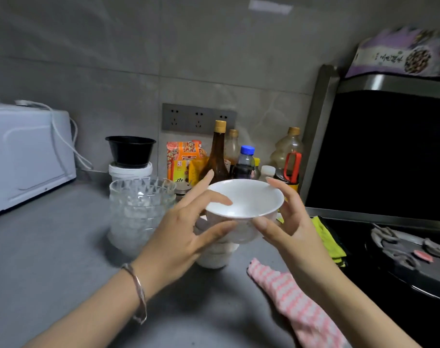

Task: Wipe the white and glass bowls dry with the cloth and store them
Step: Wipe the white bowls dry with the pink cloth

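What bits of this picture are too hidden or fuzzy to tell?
Head view:
- Stacked white bowls: the held white bowl and left hand cover them; count unclear.
- Pink cloth: cut off by the bottom edge.
- Glass bowls: blurred together; count unclear.

Both forearms reach forward, the left hand (188, 228) and right hand (293, 223) pinching a white bowl (246, 199) between thumbs and fingers.

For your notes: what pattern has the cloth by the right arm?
The cloth is pink-and-white striped; head view.
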A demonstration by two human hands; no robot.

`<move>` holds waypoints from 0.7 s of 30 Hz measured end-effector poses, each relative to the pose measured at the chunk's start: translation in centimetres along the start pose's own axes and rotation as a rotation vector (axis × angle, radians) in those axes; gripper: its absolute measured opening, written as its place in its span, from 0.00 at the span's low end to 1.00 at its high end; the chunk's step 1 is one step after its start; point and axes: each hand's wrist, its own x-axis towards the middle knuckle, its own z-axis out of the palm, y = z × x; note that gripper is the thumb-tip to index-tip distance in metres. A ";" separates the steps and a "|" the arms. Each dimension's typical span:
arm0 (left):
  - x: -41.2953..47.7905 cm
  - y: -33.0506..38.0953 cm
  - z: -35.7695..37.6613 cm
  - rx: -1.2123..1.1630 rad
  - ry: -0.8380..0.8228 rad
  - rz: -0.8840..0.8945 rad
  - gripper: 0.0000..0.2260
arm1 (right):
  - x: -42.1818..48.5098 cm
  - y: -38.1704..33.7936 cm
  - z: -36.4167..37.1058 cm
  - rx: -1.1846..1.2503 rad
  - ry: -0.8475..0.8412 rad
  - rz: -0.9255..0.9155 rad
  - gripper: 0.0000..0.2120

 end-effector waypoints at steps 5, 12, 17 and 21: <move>-3.0 2.0 2.0 -0.062 0.017 0.117 0.15 | -4.4 -0.5 -0.6 0.055 0.008 0.066 0.32; -5.2 4.4 3.8 -0.383 0.050 -0.052 0.15 | -7.3 0.5 -4.0 0.027 -0.064 0.353 0.22; -6.2 3.8 3.7 -0.466 0.116 -0.215 0.15 | -8.7 2.2 -6.7 -0.709 0.009 0.467 0.20; -6.6 3.5 4.0 -0.555 0.135 -0.308 0.12 | -9.2 3.0 -7.0 -1.060 -0.102 0.678 0.27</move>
